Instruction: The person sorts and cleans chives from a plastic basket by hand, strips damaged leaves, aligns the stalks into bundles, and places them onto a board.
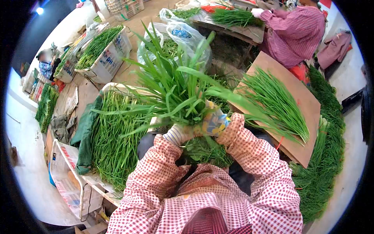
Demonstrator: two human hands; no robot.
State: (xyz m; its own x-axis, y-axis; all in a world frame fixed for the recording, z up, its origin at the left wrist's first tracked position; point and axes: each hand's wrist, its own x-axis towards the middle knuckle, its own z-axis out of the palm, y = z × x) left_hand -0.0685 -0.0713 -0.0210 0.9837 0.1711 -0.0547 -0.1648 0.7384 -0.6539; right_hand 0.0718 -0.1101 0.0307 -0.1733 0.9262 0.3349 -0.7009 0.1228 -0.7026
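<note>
A bunch of garlic chives [173,87] stands upright in front of me, its long leaves fanning outward at the top. My left hand [180,133], in a striped white glove, closes round its lower left side. On the other side my right hand [213,121], in a patterned yellow and blue glove, is wrapped round the same bunch. The leaves hide most of my fingers. Loose green trimmings [206,151] lie below my hands. To the right, a spread of chives [274,101] rests on a tilted brown board [259,62].
Left of me a crate [113,86] is heaped with chives [119,132]. Ahead stands a clear plastic bag [202,45] of greens. A co-worker in a pink checked top [296,35] works at a table [249,36]. More chives [327,156] line the right side.
</note>
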